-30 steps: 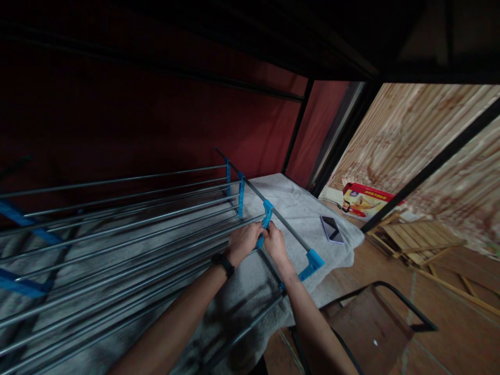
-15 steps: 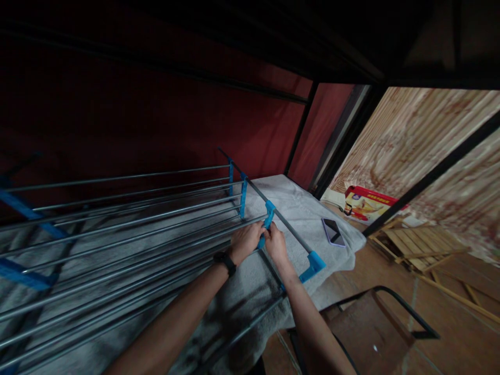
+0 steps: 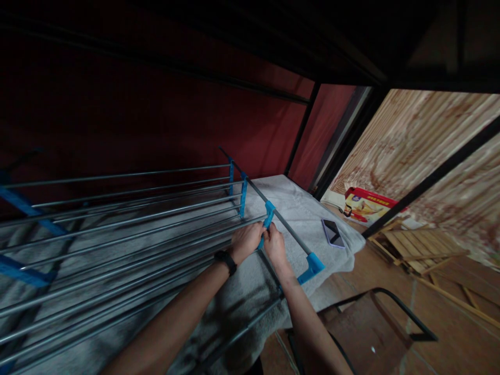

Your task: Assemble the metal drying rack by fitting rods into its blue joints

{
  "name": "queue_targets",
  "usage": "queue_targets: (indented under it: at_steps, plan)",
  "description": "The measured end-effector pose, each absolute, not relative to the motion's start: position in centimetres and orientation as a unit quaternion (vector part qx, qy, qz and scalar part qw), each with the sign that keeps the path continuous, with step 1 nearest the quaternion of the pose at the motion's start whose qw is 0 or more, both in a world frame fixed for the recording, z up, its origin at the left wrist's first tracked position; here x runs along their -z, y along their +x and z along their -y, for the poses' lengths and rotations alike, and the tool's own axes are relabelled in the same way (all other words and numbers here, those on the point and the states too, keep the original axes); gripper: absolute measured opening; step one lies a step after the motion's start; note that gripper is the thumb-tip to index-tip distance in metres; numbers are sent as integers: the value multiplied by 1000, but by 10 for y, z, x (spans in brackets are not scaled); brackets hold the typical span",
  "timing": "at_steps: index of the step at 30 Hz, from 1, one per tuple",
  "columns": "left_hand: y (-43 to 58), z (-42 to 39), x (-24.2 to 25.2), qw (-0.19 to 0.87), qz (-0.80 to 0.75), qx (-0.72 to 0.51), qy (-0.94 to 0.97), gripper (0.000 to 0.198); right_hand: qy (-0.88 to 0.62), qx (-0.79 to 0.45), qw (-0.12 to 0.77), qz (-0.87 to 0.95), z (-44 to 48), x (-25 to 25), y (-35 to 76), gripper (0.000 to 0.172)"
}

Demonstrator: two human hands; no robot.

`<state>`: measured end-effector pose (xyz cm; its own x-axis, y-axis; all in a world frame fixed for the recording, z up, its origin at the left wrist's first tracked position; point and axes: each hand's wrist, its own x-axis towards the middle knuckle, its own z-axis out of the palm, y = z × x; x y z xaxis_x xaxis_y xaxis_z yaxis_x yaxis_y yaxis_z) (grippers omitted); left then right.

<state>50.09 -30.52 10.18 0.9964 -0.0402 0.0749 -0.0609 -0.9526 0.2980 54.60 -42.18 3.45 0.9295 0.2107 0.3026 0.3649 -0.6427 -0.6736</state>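
A rack of grey metal tubes [image 3: 128, 225] with blue plastic joining pieces lies across a cloth-covered surface. My left hand [image 3: 248, 240], a black band at its wrist, is closed around the tube ends and a blue plastic connector [image 3: 269, 209]. From the other side my right hand [image 3: 275, 246] presses against that same connector, fingers bent in. The hands nearly touch, and they hide the connector's lower middle part. Its top end sits on a long crossing tube [image 3: 291, 229], which ends in a blue corner piece [image 3: 313, 265] beside my right forearm.
Pale grey cloth [image 3: 273, 187] covers the surface under the rack. A phone [image 3: 333, 233] lies on it at the right. Beyond its edge are a chair [image 3: 371, 333], a folded wooden piece [image 3: 424, 247] and a red and yellow box [image 3: 369, 204]. A dark red wall [image 3: 175, 120] stands behind.
Both hands stay at the same blue connector with almost no visible movement. The view has shifted very slightly.
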Motion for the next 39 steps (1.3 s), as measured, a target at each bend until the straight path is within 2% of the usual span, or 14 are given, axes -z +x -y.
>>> queue_targets:
  at_steps: [9,13,18,21,24,27,39]
  plan:
    - [503,307,-106,124,21,-16,992,31,-881,96,431,169,422,-37,546,27]
    - [477,313,-95,46,48,-120,991,36,-849,85,491,177,422,-34,544,31]
    - [440,312,-100,-40,109,-234,965,42,-775,134,592,178,417,-40,536,51]
    - [445,305,-125,-23,50,-269,961,41,-754,169,612,170,413,-55,535,47]
    - [463,299,-145,32,-8,-187,982,39,-760,172,603,168,411,-69,538,42]
    - [474,297,-150,68,5,-111,992,42,-764,167,599,172,411,-72,543,39]
    - [474,297,-149,77,26,-147,986,41,-776,162,591,150,412,-62,549,34]
